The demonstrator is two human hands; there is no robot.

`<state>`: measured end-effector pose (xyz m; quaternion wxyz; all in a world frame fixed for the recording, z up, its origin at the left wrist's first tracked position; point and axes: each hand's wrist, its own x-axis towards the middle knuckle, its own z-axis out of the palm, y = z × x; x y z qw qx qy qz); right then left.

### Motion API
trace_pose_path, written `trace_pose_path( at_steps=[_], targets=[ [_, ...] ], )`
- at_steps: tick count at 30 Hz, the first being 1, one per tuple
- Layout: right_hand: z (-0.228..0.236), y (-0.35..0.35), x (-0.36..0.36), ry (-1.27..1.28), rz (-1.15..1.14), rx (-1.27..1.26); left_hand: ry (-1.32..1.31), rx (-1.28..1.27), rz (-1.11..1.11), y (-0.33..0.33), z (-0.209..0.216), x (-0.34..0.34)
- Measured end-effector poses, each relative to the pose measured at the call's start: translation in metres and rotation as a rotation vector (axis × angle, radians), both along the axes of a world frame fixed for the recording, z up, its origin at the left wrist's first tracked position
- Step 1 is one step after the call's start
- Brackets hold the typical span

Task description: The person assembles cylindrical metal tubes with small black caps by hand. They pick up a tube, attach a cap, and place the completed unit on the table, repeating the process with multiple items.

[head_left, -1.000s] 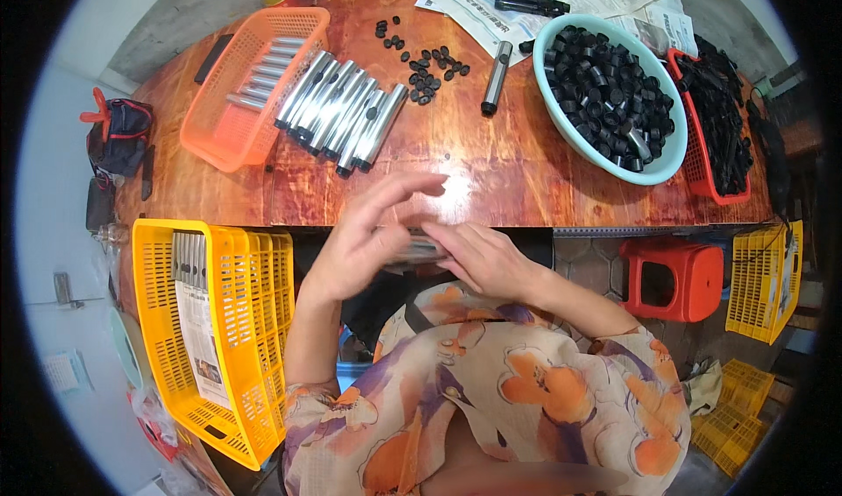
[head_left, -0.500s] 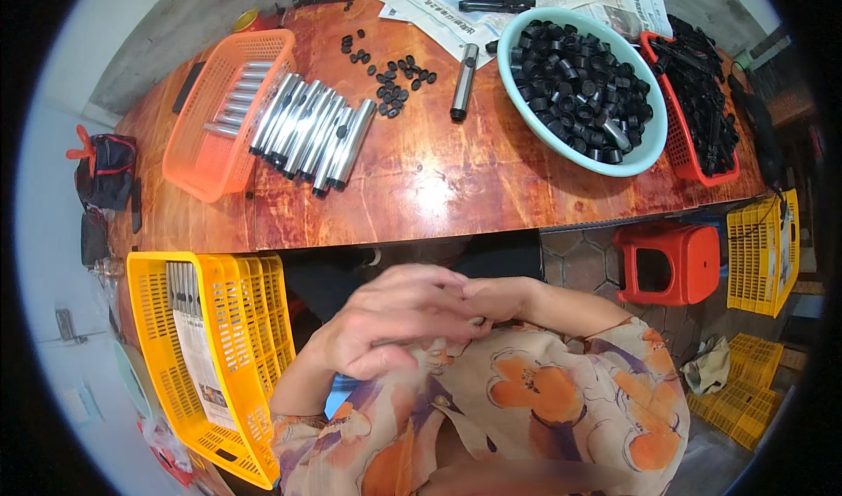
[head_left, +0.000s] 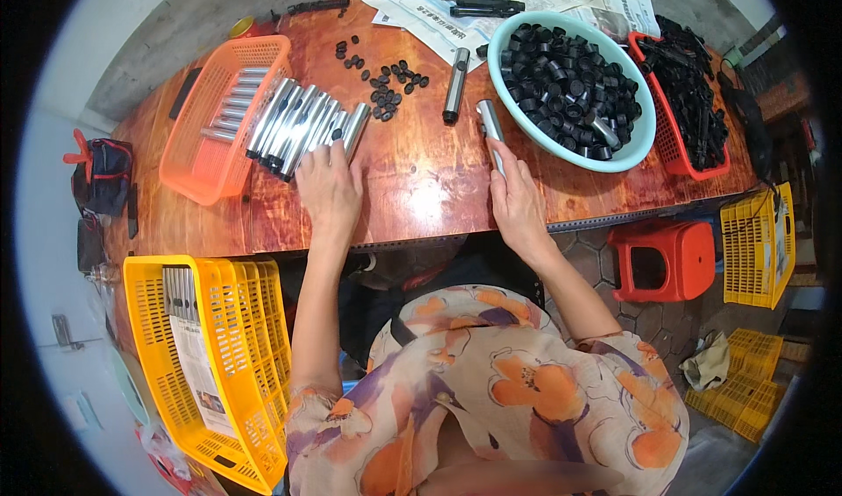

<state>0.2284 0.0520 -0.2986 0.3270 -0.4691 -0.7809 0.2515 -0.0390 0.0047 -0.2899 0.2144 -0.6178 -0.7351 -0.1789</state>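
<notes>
Reddish wooden tabletop fills the upper half of my view, bending toward the rim. At lower left a yellow crate sits off the table; its lower corner runs into the dark edge, and I can only make out a few metal pieces and a printed sheet inside. Upper left on the table, an orange basket holds short metal tubes. Just right of it lies a row of silver tubes. My left hand lies flat, fingers spread and loose, fingertips touching the near ends of that row. At top centre small black caps are scattered; I cannot tell their exact shape. My right hand is closed around a single metal tube, whose lower end is hidden under the fingers. Right of it a pale green bowl brims with black caps. At far right a red tray of black parts blurs into the rim.
</notes>
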Motion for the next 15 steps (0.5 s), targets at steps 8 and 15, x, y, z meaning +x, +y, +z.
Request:
trace_pose_path(
  at_steps=[8, 15],
  targets=[
    [-0.001, 0.023, -0.025, -0.358, -0.229, -0.007, 0.083, -0.108, 0.11, 0.035, -0.021, 0.004],
    [-0.02, 0.06, -0.044, -0.344, -0.258, 0.047, -0.249, 0.019, 0.065, 0.028, -0.021, 0.012]
  ],
)
